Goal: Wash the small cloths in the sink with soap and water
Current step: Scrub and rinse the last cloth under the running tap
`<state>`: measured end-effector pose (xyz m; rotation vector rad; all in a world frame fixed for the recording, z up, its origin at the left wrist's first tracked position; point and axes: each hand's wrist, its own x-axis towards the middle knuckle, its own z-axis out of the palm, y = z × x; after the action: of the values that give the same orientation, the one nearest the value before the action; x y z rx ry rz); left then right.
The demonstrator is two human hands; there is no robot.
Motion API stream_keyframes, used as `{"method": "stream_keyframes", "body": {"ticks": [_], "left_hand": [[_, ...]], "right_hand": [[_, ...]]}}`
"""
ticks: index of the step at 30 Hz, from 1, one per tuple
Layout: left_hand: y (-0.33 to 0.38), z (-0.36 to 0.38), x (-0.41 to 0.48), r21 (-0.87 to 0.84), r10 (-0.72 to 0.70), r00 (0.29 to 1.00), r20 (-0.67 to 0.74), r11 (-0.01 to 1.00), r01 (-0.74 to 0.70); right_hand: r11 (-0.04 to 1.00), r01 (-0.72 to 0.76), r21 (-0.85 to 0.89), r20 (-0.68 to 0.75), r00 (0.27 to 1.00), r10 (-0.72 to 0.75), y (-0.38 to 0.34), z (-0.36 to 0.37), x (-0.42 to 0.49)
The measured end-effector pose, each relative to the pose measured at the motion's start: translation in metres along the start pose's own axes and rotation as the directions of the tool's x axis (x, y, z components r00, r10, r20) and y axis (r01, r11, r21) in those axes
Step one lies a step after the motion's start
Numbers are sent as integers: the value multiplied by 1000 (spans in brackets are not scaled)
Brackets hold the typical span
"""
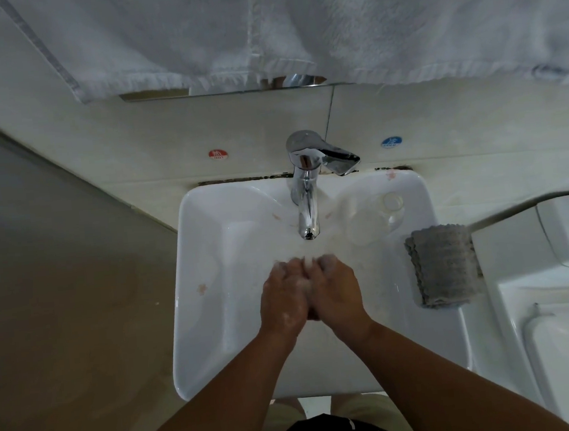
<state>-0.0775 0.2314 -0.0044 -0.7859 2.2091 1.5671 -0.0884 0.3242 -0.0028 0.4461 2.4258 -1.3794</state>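
Left hand [281,298] and right hand [339,288] are low over the middle of the sink [211,342], pressed together with fingers curled in and suds on both. Can't tell whether a cloth is clamped between them: fingertips are blurred, nothing grey shows. The one grey cloth [444,266] I see lies folded on the sink's right rim, apart from the hands. My read: soaping stage, early to midway. Left to do: scrub that cloth, rinse, wring. Further back, the faucet [306,206] has its lever swung right toward the cold sticker [391,142]; flow too unclear to call. Clear glass [392,202] on the back right ledge, white towels [260,28] hanging above.
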Motion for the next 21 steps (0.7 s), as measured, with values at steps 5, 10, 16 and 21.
{"method": "stream_keyframes", "body": {"ticks": [5, 10, 16, 21], "left_hand": [[5, -2, -5, -120, -122, 991, -61, 986, 114], [-6, 0, -7, -164, -30, 1000, -7, 986, 29], [-1, 0, -10, -231, 3, 1000, 0, 973, -3], [-4, 0, -6, -126, -13, 1000, 2, 992, 13]], "right_hand": [[997, 3, 72, -32, 999, -1, 6, 1, -2], [987, -36, 160, -4, 999, 37, 9, -1, 0], [977, -11, 212, 88, 996, -8, 10, 5, -3], [1000, -6, 23, 26, 1000, 5, 2, 2, -1]]}}
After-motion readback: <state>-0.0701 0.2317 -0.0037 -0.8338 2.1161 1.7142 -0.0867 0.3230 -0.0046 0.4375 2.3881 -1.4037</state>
